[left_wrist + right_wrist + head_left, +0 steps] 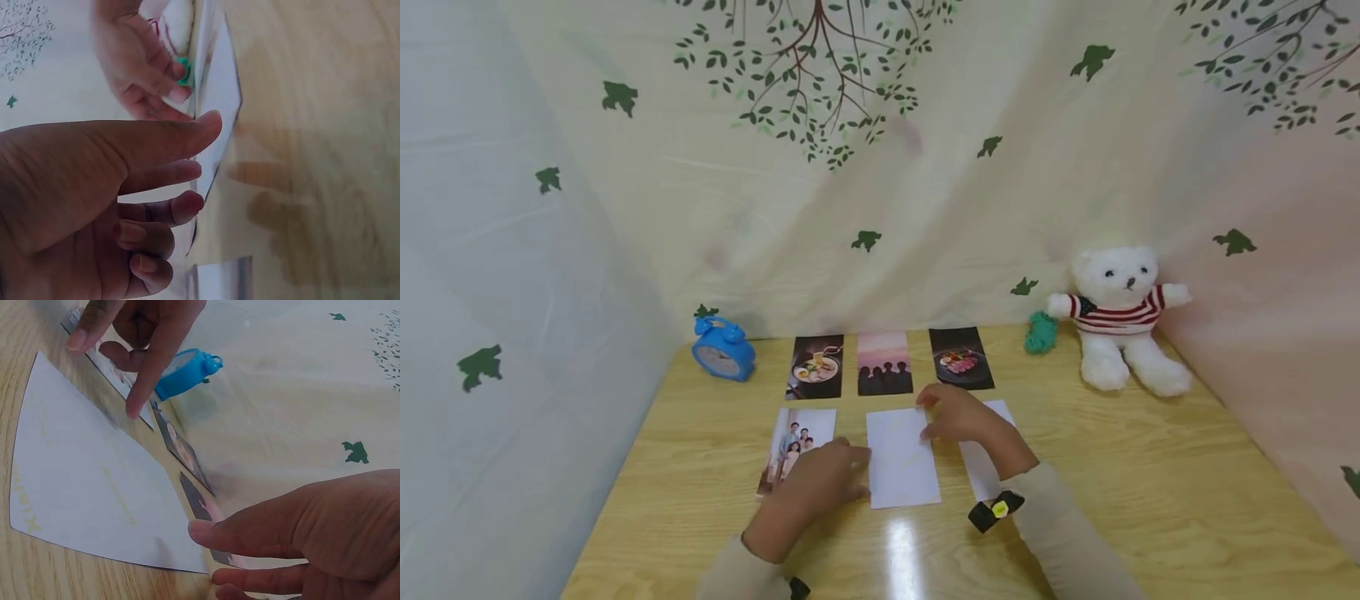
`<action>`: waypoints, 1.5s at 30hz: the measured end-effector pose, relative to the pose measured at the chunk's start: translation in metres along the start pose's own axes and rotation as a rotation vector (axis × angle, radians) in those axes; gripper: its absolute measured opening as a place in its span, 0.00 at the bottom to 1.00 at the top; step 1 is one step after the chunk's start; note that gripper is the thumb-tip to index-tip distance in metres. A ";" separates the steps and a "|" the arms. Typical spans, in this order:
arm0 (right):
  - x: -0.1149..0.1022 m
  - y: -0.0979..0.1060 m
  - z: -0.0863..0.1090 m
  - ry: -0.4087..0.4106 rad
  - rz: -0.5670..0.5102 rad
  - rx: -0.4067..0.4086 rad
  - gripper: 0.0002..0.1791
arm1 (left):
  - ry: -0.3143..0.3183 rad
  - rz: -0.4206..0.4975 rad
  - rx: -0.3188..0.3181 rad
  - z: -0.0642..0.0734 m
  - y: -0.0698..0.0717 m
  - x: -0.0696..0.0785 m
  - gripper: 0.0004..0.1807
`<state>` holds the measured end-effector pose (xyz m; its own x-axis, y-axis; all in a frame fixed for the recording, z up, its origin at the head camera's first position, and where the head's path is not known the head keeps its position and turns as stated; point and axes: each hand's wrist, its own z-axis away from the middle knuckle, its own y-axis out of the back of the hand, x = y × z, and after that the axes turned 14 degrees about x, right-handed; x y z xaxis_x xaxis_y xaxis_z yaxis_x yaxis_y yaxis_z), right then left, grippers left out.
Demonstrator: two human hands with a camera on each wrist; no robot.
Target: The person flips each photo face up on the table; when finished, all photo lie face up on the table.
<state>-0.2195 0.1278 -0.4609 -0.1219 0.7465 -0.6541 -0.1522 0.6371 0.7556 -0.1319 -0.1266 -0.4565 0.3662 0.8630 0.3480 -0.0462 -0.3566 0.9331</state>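
Observation:
A white card with faint yellow print lies face-blank on the table, between both hands. My left hand is at its left edge, thumb and forefinger spread, partly covering a family photo. In the left wrist view the other fingers of the left hand hang loosely bent. My right hand is at the card's upper right corner. The right wrist view has its thumb and forefinger apart beside the card. Under the right wrist lies a second white card, partly hidden.
Behind are a noodle-bowl photo, a sunset silhouette photo and a sliced-meat photo in a row. A blue alarm clock stands back left. At back right sit a white teddy bear and a small green object.

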 end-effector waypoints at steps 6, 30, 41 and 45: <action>0.000 -0.001 -0.001 -0.048 -0.017 0.007 0.22 | -0.021 -0.026 -0.031 -0.001 -0.008 0.006 0.28; 0.000 0.000 -0.008 -0.140 -0.567 -0.004 0.21 | 0.073 0.094 -0.065 -0.008 -0.010 0.008 0.21; -0.014 -0.003 -0.001 -0.111 -0.748 0.001 0.25 | 0.111 0.041 0.035 -0.024 -0.016 0.030 0.45; -0.019 -0.005 0.001 -0.106 -0.783 0.014 0.28 | 0.140 0.090 0.025 -0.028 -0.013 0.034 0.42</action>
<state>-0.2156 0.1110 -0.4525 0.1100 0.0935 -0.9895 -0.1431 0.9867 0.0773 -0.1451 -0.0825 -0.4547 0.2280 0.8679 0.4413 -0.0494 -0.4424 0.8955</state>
